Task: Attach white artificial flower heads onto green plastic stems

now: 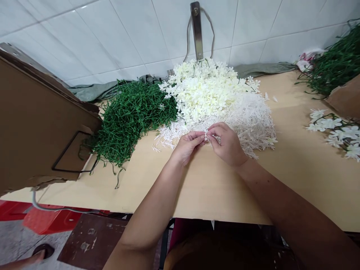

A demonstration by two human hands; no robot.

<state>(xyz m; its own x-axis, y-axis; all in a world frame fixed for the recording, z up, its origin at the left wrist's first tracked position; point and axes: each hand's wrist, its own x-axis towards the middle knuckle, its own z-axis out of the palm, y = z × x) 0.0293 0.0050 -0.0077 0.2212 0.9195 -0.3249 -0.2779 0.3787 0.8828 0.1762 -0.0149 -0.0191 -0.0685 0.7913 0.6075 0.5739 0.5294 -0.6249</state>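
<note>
My left hand [191, 143] and my right hand [226, 144] meet at the front edge of a pile of thin white plastic sprigs [254, 120]. Fingertips of both are pinched together on a small white piece [206, 135], which looks like one of those sprigs; the fingers cover most of it. Just beyond lies a heap of white artificial flower heads [205, 88] with pale yellow centres. To the left of the hands spreads a tangled mound of green plastic stems [140, 112].
A cardboard box [42, 123] stands at the table's left end. On the right are finished-looking white flower sprays [343, 131], more green stems [334, 60] and a cardboard piece [345, 97]. A metal bracket [197, 32] rises against the tiled wall. Red stools [52, 220] and someone's foot [42, 254] show at lower left.
</note>
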